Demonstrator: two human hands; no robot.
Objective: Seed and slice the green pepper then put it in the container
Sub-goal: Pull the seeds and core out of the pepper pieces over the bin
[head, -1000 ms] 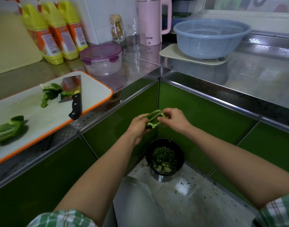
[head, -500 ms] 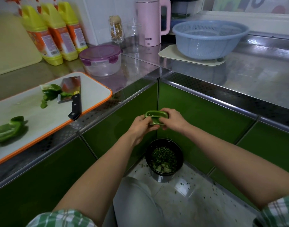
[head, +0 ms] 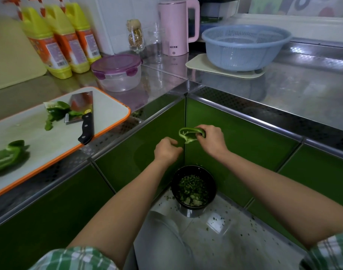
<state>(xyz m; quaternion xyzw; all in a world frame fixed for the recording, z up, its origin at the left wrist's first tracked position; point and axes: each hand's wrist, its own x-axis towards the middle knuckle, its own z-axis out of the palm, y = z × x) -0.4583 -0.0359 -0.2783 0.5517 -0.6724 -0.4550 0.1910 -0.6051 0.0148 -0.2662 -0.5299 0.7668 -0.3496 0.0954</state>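
Note:
My right hand (head: pixel 212 140) grips a green pepper piece (head: pixel 189 133) by its right end, held in the air above a black bin (head: pixel 194 187) on the floor. My left hand (head: pixel 166 150) is just below and left of the piece, apart from it, fingers curled closed; whether it pinches anything is hidden. More pepper pieces (head: pixel 56 112) lie on the white, orange-rimmed cutting board (head: pixel 108 110) beside a cleaver (head: pixel 83 114), and another pepper half (head: pixel 8 155) lies at the board's left. A clear container with a purple lid (head: pixel 117 72) stands behind the board, lid on.
The bin holds green scraps, and bits are scattered on the floor tiles. Three yellow bottles (head: pixel 57 38), a glass jar (head: pixel 135 36), a pink kettle (head: pixel 176 26) and a blue colander (head: pixel 244 46) stand along the steel counter. Green cabinet fronts form a corner behind my hands.
My left hand has let go of the pepper piece and dropped down and to the left. The right hand now holds the piece alone, slightly higher.

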